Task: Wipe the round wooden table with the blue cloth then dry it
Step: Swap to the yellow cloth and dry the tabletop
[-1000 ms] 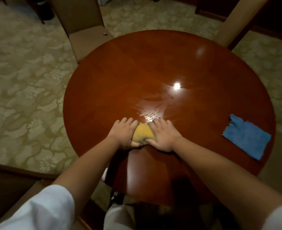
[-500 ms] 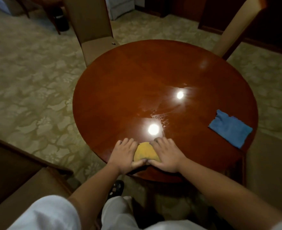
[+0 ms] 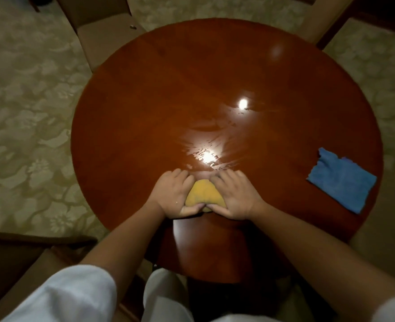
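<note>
hands back toward table (image 3: 145, 94) center | fingers press yellow cloth (image 3: 203, 194) | blue cloth (image 3: 341, 180) long axis diagonal

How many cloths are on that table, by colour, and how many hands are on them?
Blue cloth: 1, lying flat near the table's right edge, untouched.
Yellow cloth: 1, bunched under both hands.
Hands: 2, the left hand and the right hand, both pressing on the yellow cloth.
Total: 2 cloths, 2 hands.
</note>
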The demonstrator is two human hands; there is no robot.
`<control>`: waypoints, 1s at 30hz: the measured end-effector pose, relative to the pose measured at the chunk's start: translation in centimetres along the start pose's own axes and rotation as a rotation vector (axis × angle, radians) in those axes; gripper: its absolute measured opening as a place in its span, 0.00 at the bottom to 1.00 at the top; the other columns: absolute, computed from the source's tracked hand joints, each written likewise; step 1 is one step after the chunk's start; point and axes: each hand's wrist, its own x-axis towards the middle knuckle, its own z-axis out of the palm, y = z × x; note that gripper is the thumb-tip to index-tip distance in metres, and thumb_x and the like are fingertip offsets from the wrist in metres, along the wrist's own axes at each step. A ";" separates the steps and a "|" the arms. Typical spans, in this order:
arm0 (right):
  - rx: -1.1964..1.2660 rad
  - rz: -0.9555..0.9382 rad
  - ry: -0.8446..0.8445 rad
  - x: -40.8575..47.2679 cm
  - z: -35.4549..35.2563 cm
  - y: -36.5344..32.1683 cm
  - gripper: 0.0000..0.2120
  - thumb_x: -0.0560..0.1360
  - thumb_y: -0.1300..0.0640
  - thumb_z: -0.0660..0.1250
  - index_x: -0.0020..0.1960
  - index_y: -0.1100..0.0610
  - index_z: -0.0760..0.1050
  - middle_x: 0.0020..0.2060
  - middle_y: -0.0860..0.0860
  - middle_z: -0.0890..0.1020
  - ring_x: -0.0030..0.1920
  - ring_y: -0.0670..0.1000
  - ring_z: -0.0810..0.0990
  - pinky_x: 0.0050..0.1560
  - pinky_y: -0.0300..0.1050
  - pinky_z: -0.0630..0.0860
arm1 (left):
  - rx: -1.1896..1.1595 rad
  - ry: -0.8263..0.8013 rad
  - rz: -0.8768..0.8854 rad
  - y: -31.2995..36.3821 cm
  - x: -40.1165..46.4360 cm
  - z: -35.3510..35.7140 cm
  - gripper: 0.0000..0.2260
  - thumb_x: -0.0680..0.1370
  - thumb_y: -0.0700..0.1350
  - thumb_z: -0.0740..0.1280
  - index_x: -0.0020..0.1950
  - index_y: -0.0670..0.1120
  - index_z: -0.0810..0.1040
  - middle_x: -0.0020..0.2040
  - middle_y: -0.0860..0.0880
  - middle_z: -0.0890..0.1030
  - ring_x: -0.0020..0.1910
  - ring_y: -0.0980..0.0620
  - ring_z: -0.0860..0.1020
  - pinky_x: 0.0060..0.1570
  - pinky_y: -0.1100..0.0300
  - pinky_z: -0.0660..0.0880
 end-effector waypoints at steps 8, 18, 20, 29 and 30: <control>-0.047 0.070 0.048 2.4 -0.6 0.9 0.29 0.70 0.35 0.57 0.56 0.59 0.73 0.45 0.56 0.76 0.44 0.56 0.69 0.43 0.50 0.60 | 0.059 -0.035 -0.087 -1.0 1.9 -0.7 0.28 0.71 0.68 0.54 0.39 0.41 0.73 0.35 0.45 0.73 0.33 0.44 0.72 0.32 0.55 0.63; 0.013 0.008 -0.095 -7.2 -1.5 -4.0 0.32 0.69 0.34 0.56 0.59 0.58 0.73 0.50 0.56 0.76 0.48 0.58 0.75 0.48 0.50 0.60 | -0.146 0.024 -0.494 10.1 -7.1 -1.4 0.22 0.78 0.57 0.50 0.42 0.43 0.75 0.37 0.46 0.76 0.37 0.44 0.72 0.35 0.51 0.67; 0.057 0.005 -0.110 -8.9 -1.8 -4.7 0.32 0.71 0.34 0.56 0.61 0.57 0.72 0.52 0.55 0.76 0.51 0.57 0.74 0.50 0.49 0.60 | -0.196 0.059 -0.526 11.6 -7.9 -1.5 0.20 0.78 0.52 0.51 0.40 0.42 0.76 0.35 0.45 0.76 0.35 0.43 0.74 0.33 0.50 0.70; 0.173 0.037 -0.085 -8.2 -1.8 -4.0 0.31 0.71 0.34 0.54 0.64 0.54 0.70 0.54 0.52 0.75 0.54 0.54 0.72 0.51 0.47 0.59 | -0.088 0.080 -0.435 10.5 -6.3 -1.6 0.14 0.73 0.46 0.54 0.34 0.41 0.74 0.29 0.45 0.73 0.27 0.44 0.71 0.25 0.56 0.66; 0.158 0.030 -0.037 -7.9 -1.5 -3.7 0.29 0.71 0.35 0.55 0.61 0.54 0.70 0.51 0.52 0.76 0.51 0.54 0.72 0.48 0.47 0.60 | -0.075 0.082 -0.396 10.0 -5.9 -1.5 0.13 0.73 0.45 0.55 0.33 0.41 0.72 0.28 0.45 0.72 0.26 0.44 0.70 0.25 0.56 0.65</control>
